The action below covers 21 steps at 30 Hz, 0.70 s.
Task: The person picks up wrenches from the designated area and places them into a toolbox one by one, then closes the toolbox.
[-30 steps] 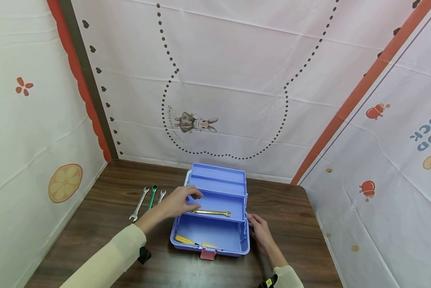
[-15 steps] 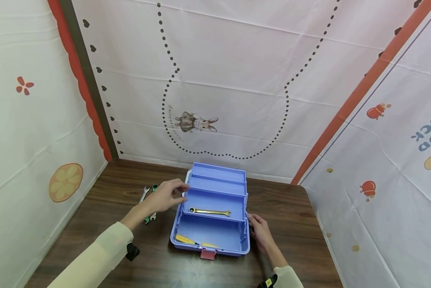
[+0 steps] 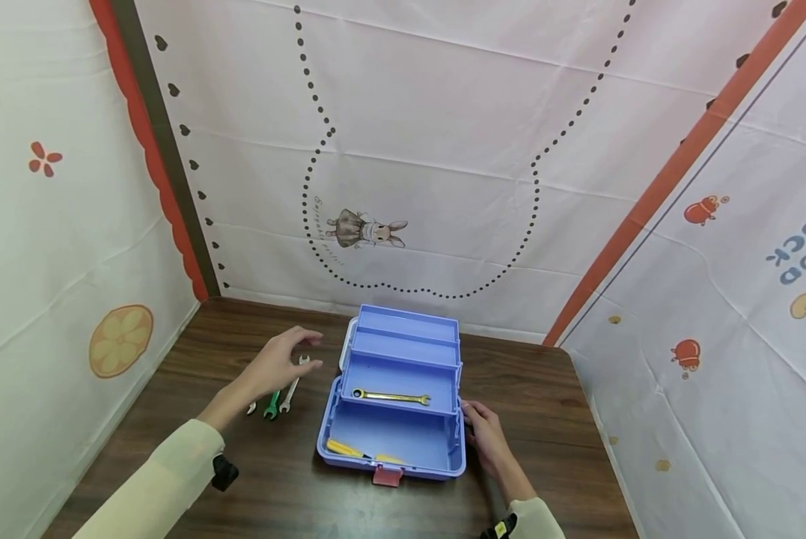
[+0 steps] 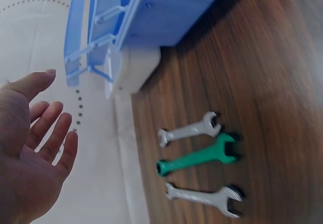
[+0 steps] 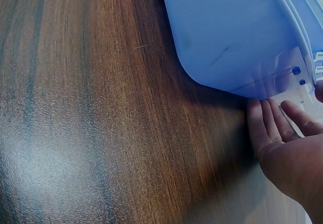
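My left hand hovers with loosely spread fingers left of the blue toolbox, holding nothing. Below it on the table lie a small silver wrench, a green wrench and a larger silver wrench; in the head view the hand and forearm partly cover them. My right hand touches the toolbox's right side with its fingertips. The toolbox stands open, its stepped trays raised. A gold wrench lies in the lowest tray. Two yellow tool handles lie in the bottom, their kind unclear.
The dark wooden table reaches a printed white cloth wall behind, with more cloth on both sides. A red latch hangs from the toolbox's front.
My left hand has moved left, from over the gold wrench in the tray to above the wrenches on the table. The right hand has stayed at the toolbox's side.
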{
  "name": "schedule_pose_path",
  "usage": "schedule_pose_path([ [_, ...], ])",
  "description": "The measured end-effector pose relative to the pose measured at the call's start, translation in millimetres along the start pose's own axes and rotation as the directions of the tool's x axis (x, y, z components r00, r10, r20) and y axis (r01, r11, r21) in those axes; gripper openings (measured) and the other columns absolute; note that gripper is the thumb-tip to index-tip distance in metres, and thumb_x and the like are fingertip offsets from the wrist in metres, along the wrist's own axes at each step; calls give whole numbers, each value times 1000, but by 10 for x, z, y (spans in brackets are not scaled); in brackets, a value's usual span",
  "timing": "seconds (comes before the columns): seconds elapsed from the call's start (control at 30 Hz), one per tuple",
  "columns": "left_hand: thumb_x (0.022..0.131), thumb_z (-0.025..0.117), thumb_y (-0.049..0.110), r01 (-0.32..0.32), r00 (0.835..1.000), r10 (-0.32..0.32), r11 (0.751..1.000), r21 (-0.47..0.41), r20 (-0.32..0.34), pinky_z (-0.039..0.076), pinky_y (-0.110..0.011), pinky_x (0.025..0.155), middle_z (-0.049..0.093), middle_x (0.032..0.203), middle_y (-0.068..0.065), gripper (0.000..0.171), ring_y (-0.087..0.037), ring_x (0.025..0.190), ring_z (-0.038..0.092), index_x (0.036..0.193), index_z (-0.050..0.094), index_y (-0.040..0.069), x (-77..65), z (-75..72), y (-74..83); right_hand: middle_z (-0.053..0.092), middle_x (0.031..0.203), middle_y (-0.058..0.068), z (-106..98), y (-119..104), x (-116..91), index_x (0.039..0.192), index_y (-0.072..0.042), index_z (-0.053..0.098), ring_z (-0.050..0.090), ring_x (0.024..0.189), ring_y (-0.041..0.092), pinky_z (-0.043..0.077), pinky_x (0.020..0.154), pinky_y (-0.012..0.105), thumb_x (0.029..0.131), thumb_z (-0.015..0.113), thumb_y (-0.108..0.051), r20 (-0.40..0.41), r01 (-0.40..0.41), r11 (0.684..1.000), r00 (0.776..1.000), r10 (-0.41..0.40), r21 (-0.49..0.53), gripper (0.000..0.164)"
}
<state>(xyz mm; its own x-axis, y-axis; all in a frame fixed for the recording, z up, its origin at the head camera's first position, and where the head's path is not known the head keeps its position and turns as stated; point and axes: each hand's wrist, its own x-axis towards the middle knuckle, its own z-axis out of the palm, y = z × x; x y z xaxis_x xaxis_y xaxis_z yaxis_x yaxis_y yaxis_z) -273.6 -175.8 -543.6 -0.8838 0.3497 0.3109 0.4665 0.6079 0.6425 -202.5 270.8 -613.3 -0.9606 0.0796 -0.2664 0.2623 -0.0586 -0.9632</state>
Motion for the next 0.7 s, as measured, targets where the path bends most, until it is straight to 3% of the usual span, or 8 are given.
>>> schedule_pose_path([
  [0.3, 91, 86, 13, 41, 995, -38, 999, 30, -87, 56, -55, 90, 68, 126, -16, 57, -36, 112, 67, 140, 60, -3, -127, -89, -294, 72, 104, 3, -3, 6, 11, 129, 8, 63, 66, 97, 14, 59, 80, 33, 111, 57, -25, 4, -4, 1000, 1000, 4, -8, 38],
  [0.7, 92, 84, 14, 116, 989, -112, 992, 47, -96, 51, -61, 98, 61, 132, -24, 64, -47, 121, 60, 144, 54, -9, -340, -159, -605, 71, 104, 4, 2, 2, 1, 128, 7, 64, 65, 98, 16, 58, 81, 33, 111, 56, -25, -1, -9, 1000, 1000, 9, -18, 38],
])
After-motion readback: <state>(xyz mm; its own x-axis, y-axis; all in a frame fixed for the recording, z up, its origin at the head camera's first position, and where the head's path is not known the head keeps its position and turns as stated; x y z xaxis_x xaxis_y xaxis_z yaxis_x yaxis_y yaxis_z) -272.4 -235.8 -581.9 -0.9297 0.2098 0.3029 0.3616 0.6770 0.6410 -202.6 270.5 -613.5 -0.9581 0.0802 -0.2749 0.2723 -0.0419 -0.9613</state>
